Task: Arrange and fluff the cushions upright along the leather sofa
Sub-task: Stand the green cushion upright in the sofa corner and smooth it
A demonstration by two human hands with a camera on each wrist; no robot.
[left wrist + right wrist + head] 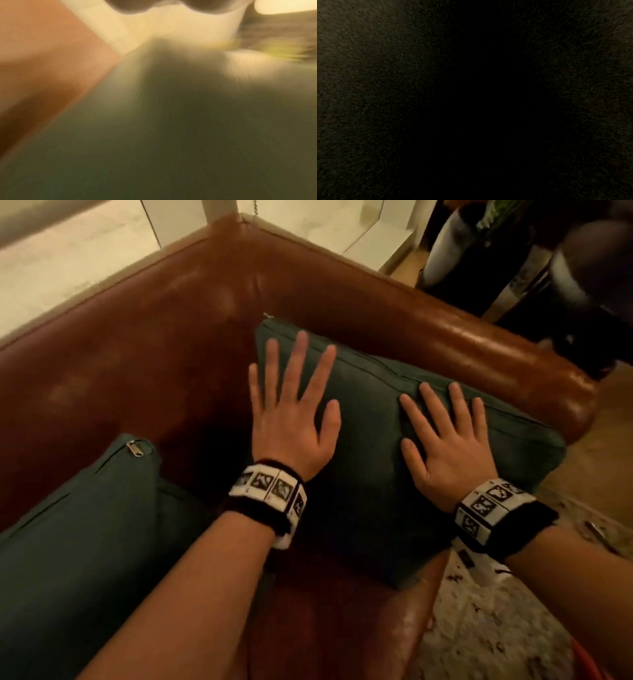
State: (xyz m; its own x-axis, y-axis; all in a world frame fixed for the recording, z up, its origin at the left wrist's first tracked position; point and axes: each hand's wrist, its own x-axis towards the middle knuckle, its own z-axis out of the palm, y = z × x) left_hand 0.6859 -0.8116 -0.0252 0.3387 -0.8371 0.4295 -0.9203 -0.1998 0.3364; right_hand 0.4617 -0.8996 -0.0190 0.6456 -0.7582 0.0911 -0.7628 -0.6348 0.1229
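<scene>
Both hands lie flat, fingers spread, gripping nothing — the left hand [291, 419] and right hand [445, 446] pat the green cushion [370, 474] propped in the sofa's [154, 337] far right corner. This looks like fluffing; next, probably the second cushion [85, 525] at near left — it needs standing upright.

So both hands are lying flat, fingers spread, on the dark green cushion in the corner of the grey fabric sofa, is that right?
Not quite: the sofa is brown leather, not grey fabric, as the head view shows. The left hand and right hand do lie flat, fingers spread, on the dark green cushion.
</scene>
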